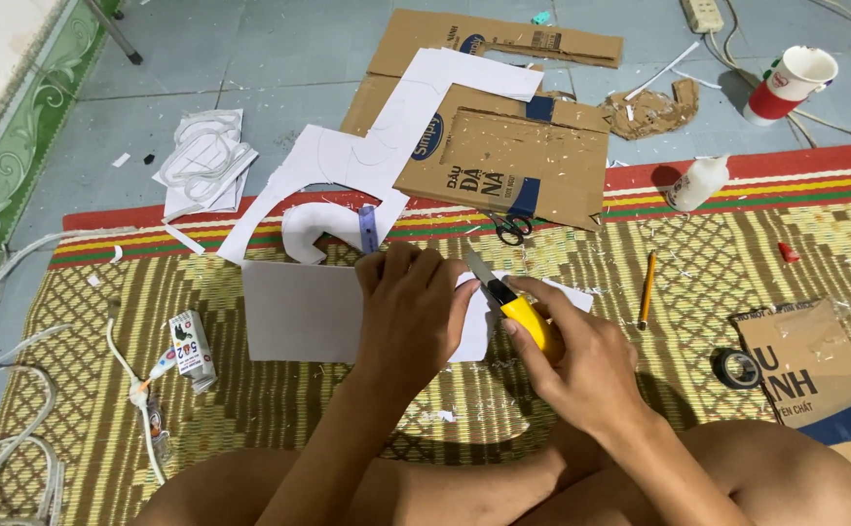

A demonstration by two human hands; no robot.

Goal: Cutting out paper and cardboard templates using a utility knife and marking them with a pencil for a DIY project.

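Mat (279, 409), near-left of the white sheet (299, 317): lying open, only a glue box (192, 349) and tube (153, 414) bordering it. Behind the sheet: cardboard (513, 161), scissors (513, 229) and paper scraps (206, 161) crowding the way. Right side: pencil (647, 287), tape roll (737, 368) and cardboard bag (815, 370) narrowing passage; glue bottle (698, 183) and cup (791, 83) standing farther back.

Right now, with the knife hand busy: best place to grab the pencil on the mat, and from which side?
Grip the pencil mid-shaft, from above. It lies flat, nearly upright in the view, right of the right hand, with bare mat on both sides for fingers.
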